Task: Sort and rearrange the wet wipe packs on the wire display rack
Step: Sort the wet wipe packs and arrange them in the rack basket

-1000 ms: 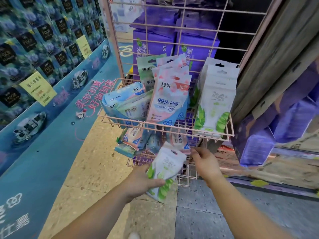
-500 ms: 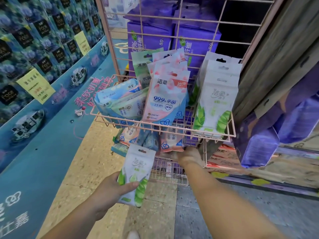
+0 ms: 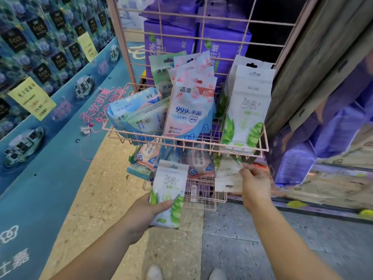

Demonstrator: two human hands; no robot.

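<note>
A left hand is gripping a green-leaf pack below the rack, while the right hand is pinching a pale pack at the lower basket. Beyond, pink packs and white packs are standing in the upper basket.

Your way into the lower basket is tight: the upper basket's front rail overhangs it, w/ packs hanging through. Lower basket's left side is jammed w/ pink and blue packs. Upper basket: open gap btwn the pink standing packs and the white aloe packs. Wooden wall blocks the right.
</note>
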